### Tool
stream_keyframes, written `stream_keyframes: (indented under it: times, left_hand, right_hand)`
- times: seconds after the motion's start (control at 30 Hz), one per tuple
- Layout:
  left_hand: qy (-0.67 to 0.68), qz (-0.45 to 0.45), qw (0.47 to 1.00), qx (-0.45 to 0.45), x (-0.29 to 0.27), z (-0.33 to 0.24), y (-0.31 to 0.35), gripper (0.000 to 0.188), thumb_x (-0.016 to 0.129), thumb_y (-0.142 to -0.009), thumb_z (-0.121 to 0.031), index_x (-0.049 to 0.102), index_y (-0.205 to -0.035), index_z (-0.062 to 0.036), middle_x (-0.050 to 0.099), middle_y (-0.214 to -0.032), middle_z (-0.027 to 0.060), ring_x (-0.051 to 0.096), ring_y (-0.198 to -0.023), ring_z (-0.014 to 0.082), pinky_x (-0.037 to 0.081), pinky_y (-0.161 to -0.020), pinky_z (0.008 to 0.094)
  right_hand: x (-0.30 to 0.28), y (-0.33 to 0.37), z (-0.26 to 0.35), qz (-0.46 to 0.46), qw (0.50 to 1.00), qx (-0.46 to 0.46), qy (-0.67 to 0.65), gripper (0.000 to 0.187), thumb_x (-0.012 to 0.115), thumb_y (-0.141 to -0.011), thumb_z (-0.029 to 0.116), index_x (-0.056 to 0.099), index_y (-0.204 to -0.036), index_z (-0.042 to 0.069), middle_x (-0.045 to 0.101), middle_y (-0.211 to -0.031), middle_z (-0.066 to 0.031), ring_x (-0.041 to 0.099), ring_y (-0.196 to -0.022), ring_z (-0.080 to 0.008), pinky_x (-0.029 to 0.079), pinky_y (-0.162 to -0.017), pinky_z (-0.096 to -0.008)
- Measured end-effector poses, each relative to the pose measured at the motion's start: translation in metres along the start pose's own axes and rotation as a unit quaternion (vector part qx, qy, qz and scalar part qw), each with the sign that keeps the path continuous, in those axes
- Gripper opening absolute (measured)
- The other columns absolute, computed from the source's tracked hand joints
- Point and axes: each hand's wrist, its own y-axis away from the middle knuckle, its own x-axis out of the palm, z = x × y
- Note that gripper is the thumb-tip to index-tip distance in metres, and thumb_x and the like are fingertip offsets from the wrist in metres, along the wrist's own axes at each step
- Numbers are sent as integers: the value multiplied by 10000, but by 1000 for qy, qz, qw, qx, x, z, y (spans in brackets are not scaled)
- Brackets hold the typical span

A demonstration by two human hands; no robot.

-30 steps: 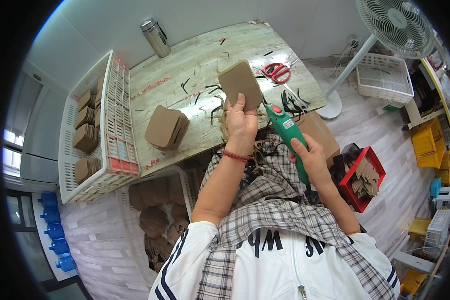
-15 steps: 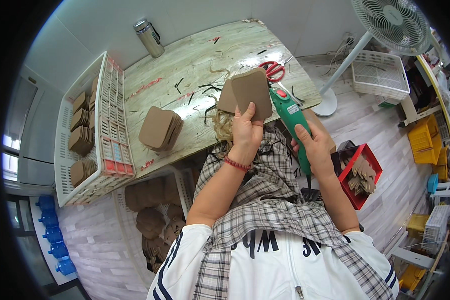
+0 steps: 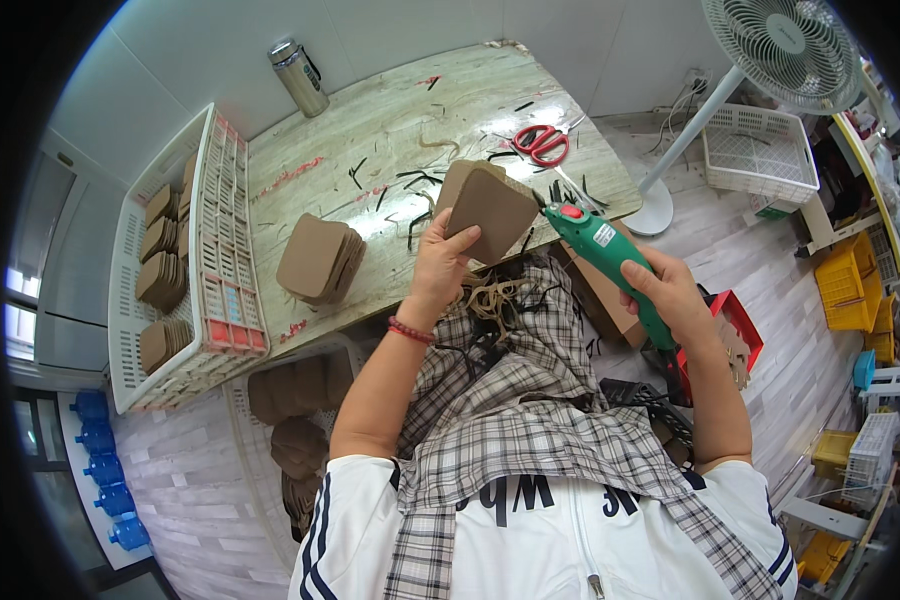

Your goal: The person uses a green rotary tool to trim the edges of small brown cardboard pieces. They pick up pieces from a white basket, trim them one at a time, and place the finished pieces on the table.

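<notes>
Red scissors (image 3: 541, 142), a steel flask (image 3: 301, 78), a white basket (image 3: 228, 240), a fan (image 3: 782, 40).

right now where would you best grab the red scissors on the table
Probably by the red handle loops of the scissors, coming from above: they lie flat on the table, blades pointing right toward the table's edge, with the loops on the left, clear of the nearby dark scraps.

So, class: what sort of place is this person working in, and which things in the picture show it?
Probably a small workshop. The left hand holds brown cut pieces against a green power cutter in the right hand; more pieces fill the white crate, and offcuts litter the table.
</notes>
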Motion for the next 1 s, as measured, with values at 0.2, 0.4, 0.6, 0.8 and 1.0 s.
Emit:
stream_keyframes:
  times: [0.2, 0.4, 0.6, 0.8, 1.0]
  left_hand:
    - [-94, 38, 993, -67, -20, -20, 5, 316, 588, -852, 44, 578, -1165, -2, 656, -1062, 56, 635, -901, 124, 530, -769, 264]
    - [-92, 36, 988, -120, -23, -15, 18, 352, 597, -840, 44, 567, -1188, -2, 653, -1069, 66, 640, -911, 138, 540, -767, 289]
    - [-77, 31, 980, -180, -18, -13, 29, 334, 601, -843, 30, 573, -1172, -16, 656, -1037, 37, 628, -893, 117, 515, -769, 262]
    - [-222, 27, 969, -107, -37, -31, 26, 246, 643, -785, 49, 587, -1006, -41, 630, -906, -8, 588, -802, 76, 468, -730, 216]
    - [-249, -26, 967, -36, -47, -45, 23, 199, 715, -731, 29, 626, -889, -52, 638, -790, -13, 574, -714, 62, 462, -667, 204]
  right_hand:
    - [1, 2, -6, 19, 998, 19, 61, 386, 613, -903, 314, 587, -1077, -30, 574, -700, -29, 541, -614, -76, 450, -561, -223]
    - [17, 0, -10, 22, 999, 20, 29, 362, 612, -904, 283, 583, -1110, -13, 572, -706, -21, 539, -611, -72, 449, -538, -233]
    - [25, -8, -12, 31, 999, 25, 20, 367, 583, -917, 322, 593, -1091, -1, 585, -714, -25, 545, -612, -71, 449, -559, -208]
    - [21, -11, -13, 75, 995, 67, -5, 347, 571, -922, 339, 589, -1040, 12, 587, -708, -22, 557, -609, -70, 460, -556, -207]
    - [19, -13, -22, 101, 991, 80, -30, 369, 566, -926, 355, 588, -1034, 4, 589, -705, -34, 559, -595, -77, 463, -553, -211]
